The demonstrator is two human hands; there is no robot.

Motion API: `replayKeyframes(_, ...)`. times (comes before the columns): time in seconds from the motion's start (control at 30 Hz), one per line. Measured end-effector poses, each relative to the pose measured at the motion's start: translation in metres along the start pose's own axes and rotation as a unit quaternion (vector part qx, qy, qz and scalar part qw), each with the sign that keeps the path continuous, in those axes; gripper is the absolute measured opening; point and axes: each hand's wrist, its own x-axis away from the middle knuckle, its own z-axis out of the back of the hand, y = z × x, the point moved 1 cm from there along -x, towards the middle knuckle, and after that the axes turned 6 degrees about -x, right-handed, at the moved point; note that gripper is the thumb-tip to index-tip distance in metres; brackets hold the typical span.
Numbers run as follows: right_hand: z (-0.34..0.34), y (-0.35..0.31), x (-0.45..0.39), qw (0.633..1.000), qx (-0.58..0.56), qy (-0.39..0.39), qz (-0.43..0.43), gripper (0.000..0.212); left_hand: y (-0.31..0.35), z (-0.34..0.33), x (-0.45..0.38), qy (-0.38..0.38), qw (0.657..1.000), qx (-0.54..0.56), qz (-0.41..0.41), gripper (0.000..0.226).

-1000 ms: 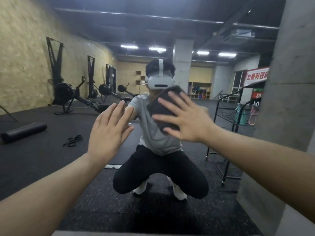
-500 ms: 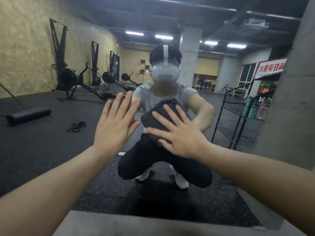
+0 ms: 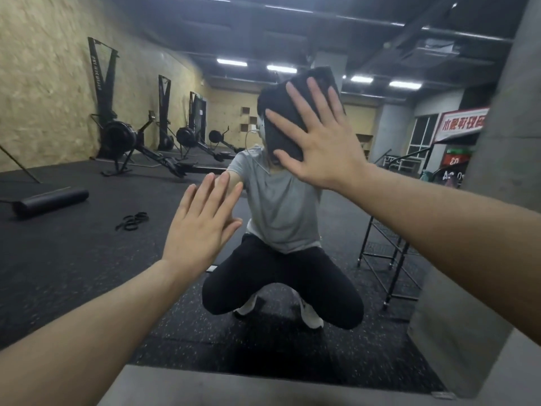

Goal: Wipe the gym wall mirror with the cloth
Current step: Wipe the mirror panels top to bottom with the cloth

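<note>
Wiping high on the mirror [image 3: 87, 259] | right hand [image 3: 319, 142] flat, fingers spread, pressing the dark cloth [image 3: 281, 118] to the glass | left hand [image 3: 202, 224] flat, bracing lower, holding nothing | advice: keep even pressure; overlap passes toward the mirror's right edge

arms: bare, no sleeves in view
left hand [image 3: 202, 221]: bare, no glove
right hand [image 3: 325, 142]: bare, no glove
reflection: grey t-shirt [image 3: 281, 206], black trousers [image 3: 281, 285], white shoes [image 3: 310, 315]
</note>
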Motion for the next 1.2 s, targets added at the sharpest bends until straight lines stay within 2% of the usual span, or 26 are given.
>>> replayKeyframes(0.07, -0.009, -0.021, 0.012, 1.000, -0.001, -0.004, -0.023, 0.067, 0.000, 0.001, 0.001, 0.001, 1.000, 0.000, -0.003, 0.064)
replayKeyframes(0.23, -0.041, -0.077, 0.094, 0.995, -0.033, -0.047, 0.079, 0.066, 0.007, -0.004, 0.022, -0.013, 1.000, 0.008, -0.011, 0.066)
replayKeyframes(0.4, -0.072, -0.125, 0.174, 0.986, -0.050, -0.094, 0.132, 0.066, 0.021, -0.010, 0.053, -0.052, 0.998, 0.012, -0.020, 0.066)
replayKeyframes(0.53, -0.081, -0.136, 0.202, 0.974, -0.035, -0.128, 0.185, 0.064, 0.032, -0.010, 0.070, -0.063, 0.997, 0.004, -0.041, 0.064)
replayKeyframes(0.63, -0.073, -0.112, 0.189, 0.965, -0.054, -0.121, 0.227, 0.064, 0.033, -0.009, 0.070, -0.058, 0.995, -0.003, -0.077, 0.063)
replayKeyframes(0.73, -0.052, -0.070, 0.151, 0.981, -0.069, -0.080, 0.161, 0.061, 0.031, -0.009, 0.055, -0.033, 0.995, -0.010, -0.093, 0.068)
replayKeyframes(0.93, -0.016, 0.005, 0.101, 1.000, -0.028, -0.005, -0.009, 0.060, 0.043, 0.002, -0.006, -0.010, 0.998, -0.015, -0.052, 0.088)
replayKeyframes(1.1, 0.006, 0.075, 0.123, 0.985, 0.004, -0.006, -0.173, 0.064, 0.039, 0.008, -0.017, -0.004, 0.998, -0.019, -0.052, 0.086)
replayKeyframes(1.2, 0.004, 0.075, 0.138, 0.960, -0.021, 0.018, -0.280, 0.064, 0.037, 0.008, -0.018, 0.007, 0.998, -0.014, -0.058, 0.081)
